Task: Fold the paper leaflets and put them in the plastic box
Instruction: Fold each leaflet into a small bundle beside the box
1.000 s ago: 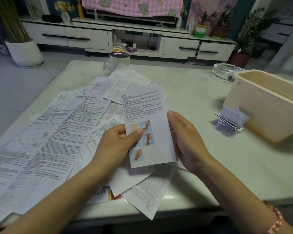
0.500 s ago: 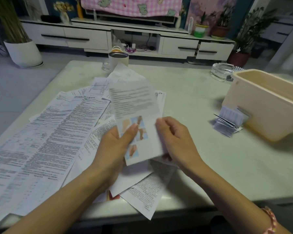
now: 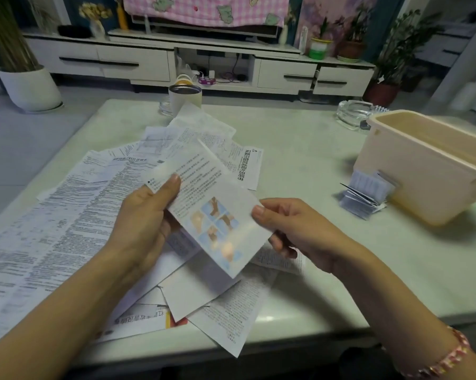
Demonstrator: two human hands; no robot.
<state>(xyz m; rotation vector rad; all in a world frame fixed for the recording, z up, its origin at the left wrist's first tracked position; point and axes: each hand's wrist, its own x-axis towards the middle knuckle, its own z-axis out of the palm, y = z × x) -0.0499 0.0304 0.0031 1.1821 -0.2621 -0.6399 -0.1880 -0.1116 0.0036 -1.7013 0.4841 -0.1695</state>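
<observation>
A person's left hand (image 3: 143,223) and right hand (image 3: 294,231) each grip an edge of a printed leaflet (image 3: 214,204), held tilted above a spread of unfolded leaflets (image 3: 66,215) on the pale counter (image 3: 299,149). The left thumb presses its upper left edge; the right thumb and fingers pinch its right corner. The cream plastic box (image 3: 428,165) stands open-topped at right, a small stack of folded leaflets (image 3: 364,193) just beside its near wall
</observation>
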